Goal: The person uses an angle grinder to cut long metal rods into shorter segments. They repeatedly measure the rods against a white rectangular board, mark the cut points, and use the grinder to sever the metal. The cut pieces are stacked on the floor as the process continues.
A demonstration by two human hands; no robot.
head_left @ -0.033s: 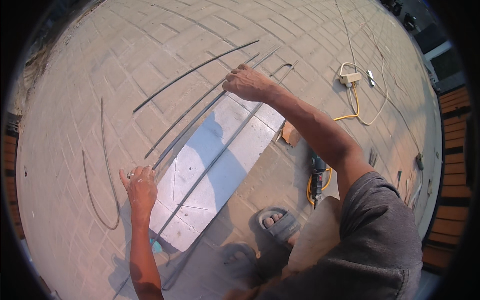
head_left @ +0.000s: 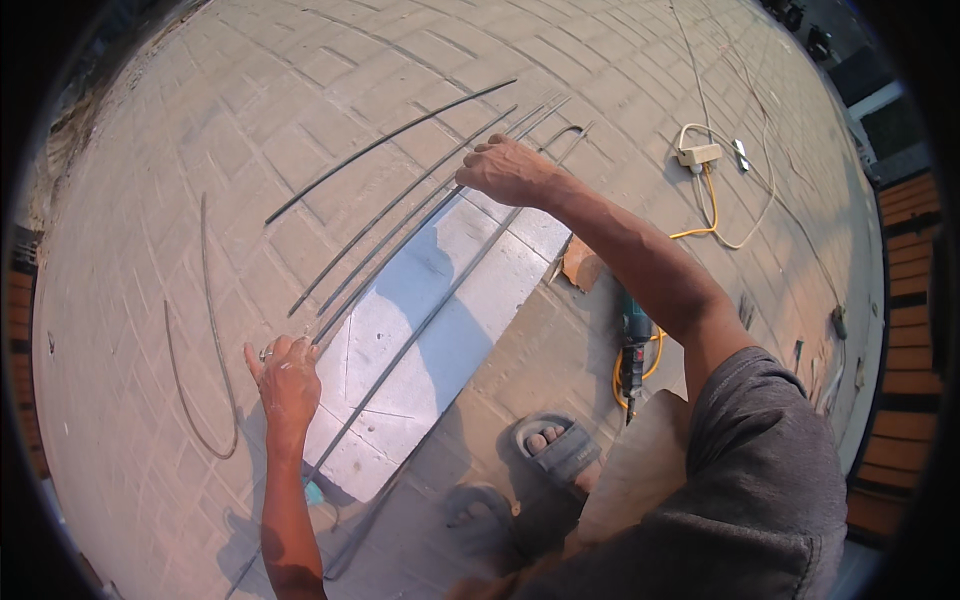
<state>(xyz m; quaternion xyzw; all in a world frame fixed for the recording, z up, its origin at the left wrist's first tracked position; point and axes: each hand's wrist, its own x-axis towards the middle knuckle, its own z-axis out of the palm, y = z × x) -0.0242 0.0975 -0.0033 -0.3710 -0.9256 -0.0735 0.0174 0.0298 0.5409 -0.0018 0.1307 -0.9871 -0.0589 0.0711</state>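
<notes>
Watching from my end: the bare left hand [head_left: 289, 385] has the near end of a dark straight metal rod [head_left: 386, 264] pinched in its fingertips, forearm straight up from the lower edge. Both hands have just shifted a bit right with it, so it's split off from a thin grey metal rod [head_left: 352, 277] and I've only got one in hand, right along the left edge of the pale rectangular slab [head_left: 460, 345]. Farther out, the bare right hand [head_left: 507, 172] is curled around that same rod, knuckles up, arm reaching in from lower right
</notes>
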